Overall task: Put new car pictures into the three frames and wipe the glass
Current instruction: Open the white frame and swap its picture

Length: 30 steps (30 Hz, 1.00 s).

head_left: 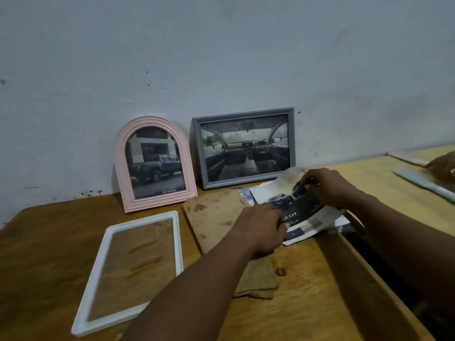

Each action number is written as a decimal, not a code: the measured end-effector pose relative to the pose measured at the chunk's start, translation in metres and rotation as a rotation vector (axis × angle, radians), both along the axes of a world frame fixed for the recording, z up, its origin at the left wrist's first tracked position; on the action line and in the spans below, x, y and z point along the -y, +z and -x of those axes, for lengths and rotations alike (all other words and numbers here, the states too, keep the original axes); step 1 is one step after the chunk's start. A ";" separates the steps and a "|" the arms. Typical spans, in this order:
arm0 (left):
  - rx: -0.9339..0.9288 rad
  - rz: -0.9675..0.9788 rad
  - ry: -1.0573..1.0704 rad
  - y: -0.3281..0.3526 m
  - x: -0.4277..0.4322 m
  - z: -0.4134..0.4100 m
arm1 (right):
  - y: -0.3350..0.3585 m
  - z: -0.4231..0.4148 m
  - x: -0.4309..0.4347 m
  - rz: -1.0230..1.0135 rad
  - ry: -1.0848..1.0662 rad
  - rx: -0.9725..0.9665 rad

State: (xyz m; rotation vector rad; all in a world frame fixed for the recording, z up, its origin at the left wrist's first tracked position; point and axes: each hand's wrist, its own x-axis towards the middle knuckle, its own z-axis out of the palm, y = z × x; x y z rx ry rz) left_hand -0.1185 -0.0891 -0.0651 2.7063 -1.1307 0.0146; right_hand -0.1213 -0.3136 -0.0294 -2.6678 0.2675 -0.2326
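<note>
**A:** Two frames look finished. The pink arched frame [119, 163] and the grey frame [197, 153] lean on the wall, each with a car photo behind its glass. Where's the third?

**B:** From the head camera, the white frame [142, 220] lies flat on the table [49, 242], near-left, with nothing in it, so the wood shows through. Its brown backing board [211, 217] lies just beside it. A cloth [258, 279] sits under the left forearm.

**A:** And the new picture?

**B:** The car picture [305, 207], a glossy brochure sheet, is lifted off the table to the right of the board, above some loose pages. Both hands have hold of it. The right hand [330, 185] pinches its far edge between thumb and fingertips. The left hand [261, 227] has its fingers curled onto the near-left edge. It's blurred, so I can't tell where that thumb sits.

**A:** How will the sheet handle?

**B:** I'd judge it light, thin and floppy, since it bows between the two hands. It should crease or tear easily, and the gloss will take fingerprints. It's best held at the margins on opposite edges and kept gently taut. The white frame's pane is likely fragile, so lift that frame by its rim.
</note>
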 end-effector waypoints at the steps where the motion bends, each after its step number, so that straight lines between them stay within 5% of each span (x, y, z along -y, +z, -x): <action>1: 0.000 0.012 0.004 -0.002 0.002 -0.002 | -0.004 -0.002 0.003 0.032 0.002 -0.041; 9: -0.057 0.130 0.017 -0.003 -0.004 0.001 | -0.022 0.002 -0.013 0.185 -0.041 -0.222; 16: 0.001 0.168 0.101 0.030 -0.058 0.011 | 0.020 0.013 -0.082 0.129 0.091 -0.080; 30: 0.007 0.280 0.763 0.041 -0.383 0.081 | 0.031 0.021 -0.414 -0.084 0.699 -0.055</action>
